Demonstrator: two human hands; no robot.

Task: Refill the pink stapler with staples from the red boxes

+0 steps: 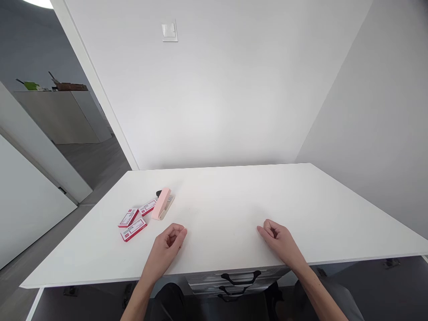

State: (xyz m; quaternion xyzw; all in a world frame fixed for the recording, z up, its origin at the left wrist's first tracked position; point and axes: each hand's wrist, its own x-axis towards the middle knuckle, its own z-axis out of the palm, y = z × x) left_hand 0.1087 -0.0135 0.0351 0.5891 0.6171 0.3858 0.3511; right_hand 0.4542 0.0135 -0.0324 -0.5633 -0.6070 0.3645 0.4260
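Observation:
My left hand [169, 243] rests on the white table [234, 209] with its fingers loosely curled and nothing in them. Just beyond it to the left lie a pink stapler [162, 203] and three small red-and-white staple boxes [133, 229] [128, 217] [147, 207]. My right hand [279, 238] rests on the table further right, fingers curled in a loose fist, with nothing held and no object near it.
The table stands in a corner against white walls, with a light switch [170, 31] high on the back wall. A drawer unit with black handles [239, 278] sits under the front edge. An open doorway at the left shows a cabinet [56, 116] carrying clutter.

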